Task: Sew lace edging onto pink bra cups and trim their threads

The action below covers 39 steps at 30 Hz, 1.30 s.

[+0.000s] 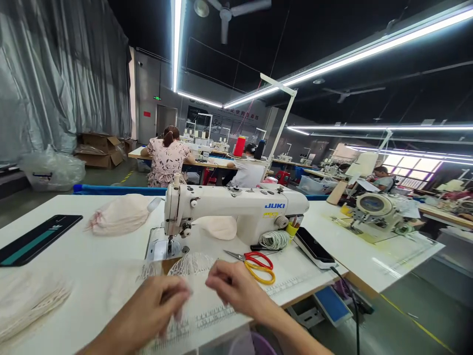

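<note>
In front of a white sewing machine (236, 202) I work with both hands over the table. My left hand (158, 301) is closed with its fingers curled, and the fingertips are slightly blurred. A short gap away, my right hand (232, 286) is closed too, thumb and fingers pressed together. What either hand holds, if anything, cannot be made out. White fringed lace (192, 264) lies just behind the hands, below the machine's needle area. Scissors (258, 266) with red and yellow handles rest beside my right hand, blades slightly apart.
Pale fabric pieces (120, 214) and lace-edged cloth (33, 305) lie on the left, near a dark flat case (40, 239). A phone (315, 244) and coiled pale cord (274, 240) sit at the right. Another machine (375, 209) stands beyond. A person (168, 158) sits ahead.
</note>
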Each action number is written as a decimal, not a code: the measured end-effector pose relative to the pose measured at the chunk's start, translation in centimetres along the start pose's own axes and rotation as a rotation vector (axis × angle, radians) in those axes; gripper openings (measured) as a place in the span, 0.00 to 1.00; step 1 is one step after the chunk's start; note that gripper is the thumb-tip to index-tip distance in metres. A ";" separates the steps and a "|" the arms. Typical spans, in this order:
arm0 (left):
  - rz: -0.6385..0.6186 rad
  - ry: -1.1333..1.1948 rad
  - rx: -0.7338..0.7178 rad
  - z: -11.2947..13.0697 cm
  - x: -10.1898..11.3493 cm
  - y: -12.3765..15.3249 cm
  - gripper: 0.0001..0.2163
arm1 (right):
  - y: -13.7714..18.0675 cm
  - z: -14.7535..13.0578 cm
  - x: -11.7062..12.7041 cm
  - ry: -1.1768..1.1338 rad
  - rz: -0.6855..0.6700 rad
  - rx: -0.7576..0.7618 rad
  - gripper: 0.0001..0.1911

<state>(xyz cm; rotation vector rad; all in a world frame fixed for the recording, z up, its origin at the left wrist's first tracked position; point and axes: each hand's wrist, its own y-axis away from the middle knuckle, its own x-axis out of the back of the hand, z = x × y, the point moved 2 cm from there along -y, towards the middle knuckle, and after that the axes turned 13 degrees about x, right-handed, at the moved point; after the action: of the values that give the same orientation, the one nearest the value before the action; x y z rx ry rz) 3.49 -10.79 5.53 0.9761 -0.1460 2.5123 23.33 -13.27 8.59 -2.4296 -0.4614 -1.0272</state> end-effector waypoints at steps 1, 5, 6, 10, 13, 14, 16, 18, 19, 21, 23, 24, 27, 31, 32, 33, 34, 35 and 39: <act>-0.013 -0.090 0.010 0.7 0.6 -1.8 0.19 | -1.6 1.2 0.6 0.138 0.018 0.030 0.11; 0.224 -0.376 -0.057 1.3 1.3 -7.9 0.13 | -6.1 6.9 1.8 0.339 0.088 0.017 0.05; 0.262 -0.398 -0.054 0.7 0.8 -8.7 0.16 | -6.2 8.1 2.0 0.382 0.106 0.016 0.04; 0.484 -0.531 -0.288 -2.6 -1.8 -8.4 0.20 | -1.7 10.6 2.9 0.498 0.145 0.028 0.07; 0.542 -0.640 -0.627 -4.8 -3.5 -6.6 0.13 | 2.7 11.6 3.6 0.616 0.146 0.079 0.10; 0.525 -0.670 -0.670 -5.3 -3.9 -6.2 0.13 | 3.8 12.0 3.7 0.682 0.138 0.110 0.10; 0.491 -0.713 -0.652 -6.1 -4.4 -5.8 0.12 | 4.9 12.8 3.9 0.799 0.132 0.146 0.11; 0.479 -0.713 -0.566 -6.0 -4.5 -5.9 0.11 | 5.1 13.6 3.9 0.868 0.129 0.151 0.12; 0.460 -0.710 -0.529 -5.6 -4.6 -6.0 0.10 | 5.0 13.9 3.9 0.896 0.130 0.151 0.12; 0.422 -0.725 -0.488 -4.6 -5.0 -6.2 0.10 | 4.5 14.0 3.6 0.956 0.172 0.160 0.14; 0.433 -0.755 -0.458 -3.4 -5.4 -6.3 0.08 | 3.7 13.3 2.9 1.002 0.275 0.192 0.15; 0.444 -0.766 -0.452 -2.9 -5.5 -6.3 0.08 | 3.2 12.6 2.3 0.999 0.328 0.232 0.15; 0.533 -0.812 -0.513 -2.4 -4.8 -5.2 0.10 | 1.3 9.4 -0.6 0.846 0.273 0.470 0.17; 0.717 -0.759 -0.425 -5.6 -0.3 -0.9 0.16 | -0.9 6.6 -4.0 0.686 -0.026 0.618 0.22; 0.673 -0.775 -0.323 -7.1 1.1 0.1 0.18 | -1.3 6.6 -4.2 0.698 -0.037 0.571 0.21; 0.643 -0.795 -0.226 -8.6 2.4 1.0 0.18 | -1.5 6.9 -4.1 0.722 -0.037 0.511 0.19; 0.629 -0.800 -0.144 -9.9 3.5 1.8 0.15 | -1.7 7.4 -3.8 0.755 -0.030 0.454 0.18; 0.618 -0.803 -0.094 -11.0 4.2 2.3 0.14 | -1.8 8.0 -3.4 0.795 -0.017 0.410 0.17; 0.536 -0.792 -0.151 -11.4 4.5 2.2 0.15 | -2.7 9.1 -2.1 0.946 0.052 0.333 0.17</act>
<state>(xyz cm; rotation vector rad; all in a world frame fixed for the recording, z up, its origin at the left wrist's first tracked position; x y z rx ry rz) -7.50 -8.27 0.15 2.0191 -0.9228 2.3190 25.93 -6.50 2.19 -1.4291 -0.2011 -1.7361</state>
